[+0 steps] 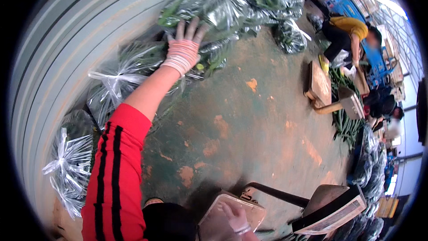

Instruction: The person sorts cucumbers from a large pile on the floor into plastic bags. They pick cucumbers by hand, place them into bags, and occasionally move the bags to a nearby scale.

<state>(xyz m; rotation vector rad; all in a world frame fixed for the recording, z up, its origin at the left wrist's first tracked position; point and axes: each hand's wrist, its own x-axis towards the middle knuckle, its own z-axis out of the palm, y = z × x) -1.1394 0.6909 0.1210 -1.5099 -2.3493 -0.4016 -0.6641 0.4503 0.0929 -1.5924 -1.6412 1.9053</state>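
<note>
My left hand (185, 49), in a pale glove with pink bands at the wrist, lies with fingers spread on a clear plastic bag (214, 6) of dark green vegetables beside the wall. Low in the view, my right hand (235, 216), in a pale glove, hovers over or rests on the metal platform of a bench scale (256, 216); I cannot tell which. Its fingers are loosely apart and no object shows in them. The scale's display head (330, 209) stands to the right on a dark post. More tied bags (118, 85) sit below my left arm.
A corrugated metal wall (67, 62) curves along the left. At the right a person in a yellow top (352, 27) bends by a second scale (318, 82) and a pile of long green cucumbers (345, 127). Filled bags (370, 160) line the right side. Another tied bag (290, 35) stands on the stained floor.
</note>
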